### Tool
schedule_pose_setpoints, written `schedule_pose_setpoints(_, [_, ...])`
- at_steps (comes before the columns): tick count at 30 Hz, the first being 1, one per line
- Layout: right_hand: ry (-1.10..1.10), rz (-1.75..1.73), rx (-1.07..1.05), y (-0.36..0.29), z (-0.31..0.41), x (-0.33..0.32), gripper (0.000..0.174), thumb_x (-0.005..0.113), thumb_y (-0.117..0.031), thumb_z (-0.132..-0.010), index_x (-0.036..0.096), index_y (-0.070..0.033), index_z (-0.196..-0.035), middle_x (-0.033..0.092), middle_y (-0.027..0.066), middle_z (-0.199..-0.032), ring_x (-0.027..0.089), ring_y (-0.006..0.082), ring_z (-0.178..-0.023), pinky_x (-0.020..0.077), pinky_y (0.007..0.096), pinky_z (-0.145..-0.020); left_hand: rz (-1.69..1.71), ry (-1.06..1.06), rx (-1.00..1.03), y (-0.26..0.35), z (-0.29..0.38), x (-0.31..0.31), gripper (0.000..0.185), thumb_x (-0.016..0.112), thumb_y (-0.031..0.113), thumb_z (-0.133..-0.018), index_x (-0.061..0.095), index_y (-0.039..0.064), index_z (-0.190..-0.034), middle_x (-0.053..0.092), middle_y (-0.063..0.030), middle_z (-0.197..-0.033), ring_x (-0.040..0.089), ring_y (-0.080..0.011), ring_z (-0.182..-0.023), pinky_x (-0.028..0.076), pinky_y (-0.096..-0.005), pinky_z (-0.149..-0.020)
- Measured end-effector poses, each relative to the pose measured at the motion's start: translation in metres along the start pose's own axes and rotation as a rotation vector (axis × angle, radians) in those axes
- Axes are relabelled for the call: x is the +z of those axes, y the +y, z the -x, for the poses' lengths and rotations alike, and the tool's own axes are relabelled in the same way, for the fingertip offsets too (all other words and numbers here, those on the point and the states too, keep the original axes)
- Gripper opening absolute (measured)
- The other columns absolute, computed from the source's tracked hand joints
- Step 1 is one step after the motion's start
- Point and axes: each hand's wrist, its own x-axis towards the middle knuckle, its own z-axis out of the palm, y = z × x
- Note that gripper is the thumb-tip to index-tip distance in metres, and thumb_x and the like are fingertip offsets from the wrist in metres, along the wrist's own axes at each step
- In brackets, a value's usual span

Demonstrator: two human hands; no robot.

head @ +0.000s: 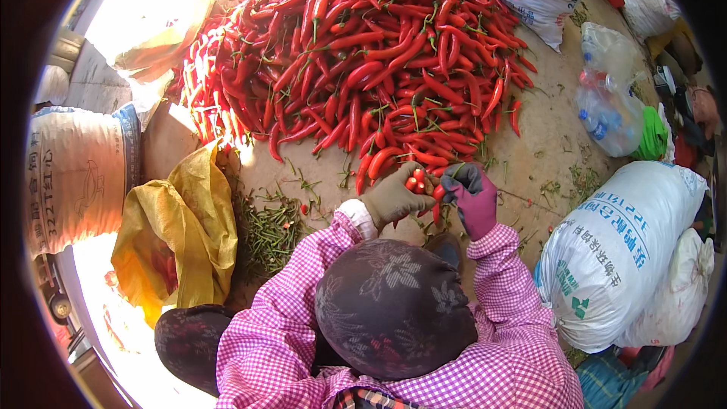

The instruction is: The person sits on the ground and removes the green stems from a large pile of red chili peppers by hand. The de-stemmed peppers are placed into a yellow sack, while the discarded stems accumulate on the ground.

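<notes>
My left hand [397,196], in a grey-brown work glove, is closed around several red chili peppers [419,175] whose stemless, pale ends face up. Close beside it, my right hand [471,196], in a magenta and grey glove, pinches a green chili stem [459,169] between thumb and fingers. A red chili [439,192] hangs between the two hands, by the right fingertips. Just beyond them rises a large heap of red chilies [363,62], many with green stems. A scatter of plucked green stems [270,238] lies on the floor left of my left wrist.
An opened yellow woven sack [182,227] with red chilies inside stands at the left, before a printed feed sack [79,176]. Full white woven sacks [619,250] stand at the right. A clear bag of plastic bottles [605,108] lies farther right. My knee [397,309] is below my hands.
</notes>
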Motion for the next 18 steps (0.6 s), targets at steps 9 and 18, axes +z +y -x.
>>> schedule_pose_setpoints(9, [-0.088, 0.041, 0.3, 0.006, 0.015, 0.0, 0.013, 0.062, -0.012, -0.09, 0.054, -0.005, -0.082, 0.059, 0.0024, -0.072, 0.053, 0.0083, -0.055, 0.0421, 0.0219, -0.051, -0.387, -0.147, 0.179, -0.038, -0.004, -0.009, 0.041, 0.069, 0.003, -0.075, 0.06, 0.011, -0.114, 0.065, -0.0004, -0.088, 0.063, -0.0127, -0.08, 0.051, -0.026, -0.07])
schedule_pose_setpoints(18, [0.02, 1.576, -0.275, 0.005, -0.008, -0.062, 0.037, 0.069, -0.034, -0.079, 0.06, -0.011, -0.107, 0.065, 0.0066, -0.092, 0.062, 0.0292, -0.083, 0.048, 0.0398, -0.077, -0.668, 0.342, 0.184, 0.004, 0.003, -0.017, 0.027, 0.072, 0.003, -0.076, 0.055, 0.007, -0.096, 0.054, 0.0031, -0.082, 0.053, -0.0089, -0.078, 0.048, -0.0244, -0.074])
